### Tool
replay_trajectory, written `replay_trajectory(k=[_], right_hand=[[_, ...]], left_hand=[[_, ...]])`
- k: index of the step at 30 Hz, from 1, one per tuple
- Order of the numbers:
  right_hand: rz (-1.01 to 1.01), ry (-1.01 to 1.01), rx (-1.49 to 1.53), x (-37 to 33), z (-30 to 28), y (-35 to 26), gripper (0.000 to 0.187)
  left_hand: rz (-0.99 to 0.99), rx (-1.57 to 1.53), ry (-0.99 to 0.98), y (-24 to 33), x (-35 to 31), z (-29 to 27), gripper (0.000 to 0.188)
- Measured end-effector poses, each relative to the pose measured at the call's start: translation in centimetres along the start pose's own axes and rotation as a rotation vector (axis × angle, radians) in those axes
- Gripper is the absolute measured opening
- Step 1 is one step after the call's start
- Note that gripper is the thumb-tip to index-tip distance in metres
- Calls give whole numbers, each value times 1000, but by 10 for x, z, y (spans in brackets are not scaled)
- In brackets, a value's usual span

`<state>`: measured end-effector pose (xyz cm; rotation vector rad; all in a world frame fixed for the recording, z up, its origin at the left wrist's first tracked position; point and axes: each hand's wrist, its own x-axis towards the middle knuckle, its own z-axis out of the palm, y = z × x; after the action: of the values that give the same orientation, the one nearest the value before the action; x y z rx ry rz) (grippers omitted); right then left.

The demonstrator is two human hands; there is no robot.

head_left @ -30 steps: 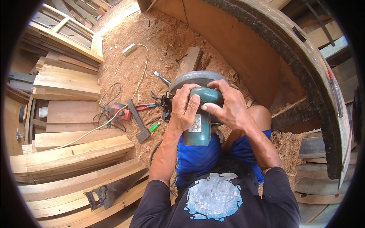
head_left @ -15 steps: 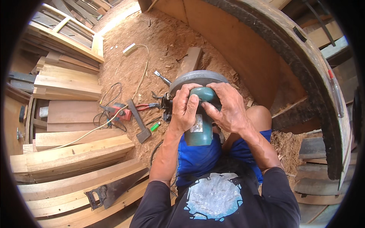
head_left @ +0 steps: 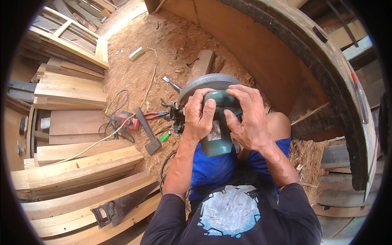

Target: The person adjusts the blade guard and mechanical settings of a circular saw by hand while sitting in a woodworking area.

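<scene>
Brown shaving-strewn floor (head_left: 173, 41); my left hand (head_left: 201, 116) clasps a green cylindrical power tool (head_left: 220, 143) over blue shorts (head_left: 209, 165); right hand (head_left: 252, 118) touches it, grip unclear. Not yet set down; completion unclear.

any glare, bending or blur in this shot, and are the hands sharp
Head view: daylight washes out the floor strip at upper left; head view: fisheye distortion seems to bow the planks at lower left, with black corners; head view: left hand, right hand and green power tool look fairly sharp.
</scene>
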<state>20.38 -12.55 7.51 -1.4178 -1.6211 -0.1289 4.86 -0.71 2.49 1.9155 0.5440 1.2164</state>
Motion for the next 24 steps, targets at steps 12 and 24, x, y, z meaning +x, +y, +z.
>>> replay_trajectory(k=[12,24], right_hand=[[257,-788,698,12,-14,10,48],[516,-628,734,-22,-12,-26,45]], left_hand=[[45,-252,-133,-13,-18,-37,57],[-396,8,209,93,-102,-22,50]])
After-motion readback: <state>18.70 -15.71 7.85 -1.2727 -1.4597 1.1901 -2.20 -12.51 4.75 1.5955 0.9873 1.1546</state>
